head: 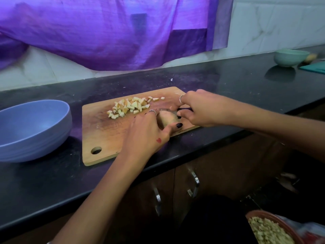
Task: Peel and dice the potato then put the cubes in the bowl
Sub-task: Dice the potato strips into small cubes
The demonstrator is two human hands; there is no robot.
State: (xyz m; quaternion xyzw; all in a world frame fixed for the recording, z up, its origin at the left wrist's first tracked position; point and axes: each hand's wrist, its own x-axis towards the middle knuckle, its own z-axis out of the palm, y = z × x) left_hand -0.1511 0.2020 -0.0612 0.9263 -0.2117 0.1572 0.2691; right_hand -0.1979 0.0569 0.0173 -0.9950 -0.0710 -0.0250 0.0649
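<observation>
A wooden cutting board (105, 138) lies on the black counter. A pile of small potato cubes (130, 107) sits near its far edge. My left hand (147, 131) grips a piece of potato (167, 119) on the board, thumb curled along its near side. My right hand (200, 110) grips a dark-handled knife (184, 109); its blade lies against the top of the potato and is mostly hidden by my fingers. A large blue bowl (33, 129), with nothing in it, stands left of the board.
A purple cloth (105, 32) hangs over the tiled wall behind the counter. A pale green bowl (290, 57) and a teal board (314, 67) sit far right. Cabinet doors with metal handles (195, 184) are below. A brown bowl of diced pieces (270, 229) shows at bottom right.
</observation>
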